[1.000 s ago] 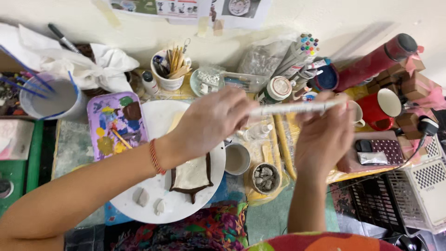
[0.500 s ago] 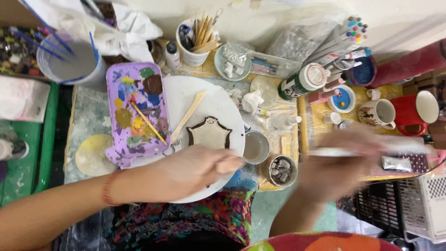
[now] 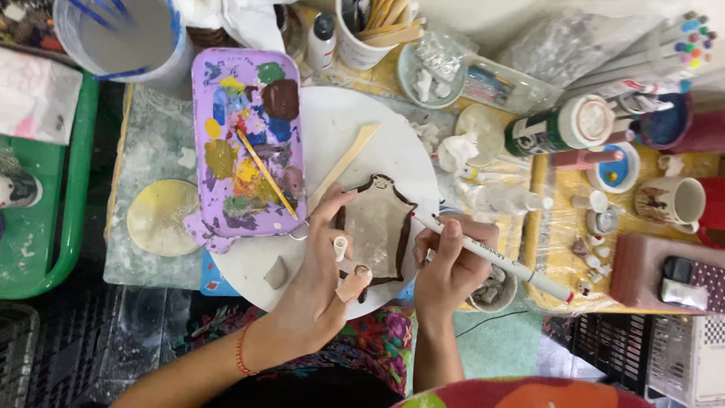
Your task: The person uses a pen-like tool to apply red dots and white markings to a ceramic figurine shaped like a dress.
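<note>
- Right now my left hand (image 3: 321,283) rests on the white round board (image 3: 332,125), fingers loosely spread, fingertips pressing the left edge of the clay piece (image 3: 375,230).
- My right hand (image 3: 451,264) is pinched around a white marker pen (image 3: 495,257), its tip touching the clay piece's right edge at about 3 o'clock.
- That clay piece is a flat grey shape with a dark brown outline, lying near the middle of the board, toward its 5 o'clock side.
- At 11 o'clock from the piece, a wooden stick (image 3: 343,162) lies slanted on the board.
- At 9 to 10 o'clock, a purple paint palette (image 3: 245,140) overlaps the board's rim, with a thin brush (image 3: 266,172) across it.
- At 3 o'clock, well apart, a mug (image 3: 668,200) stands on the yellow part of the worktop (image 3: 555,249).
- A red bracelet (image 3: 241,350) circles my left wrist.
</note>
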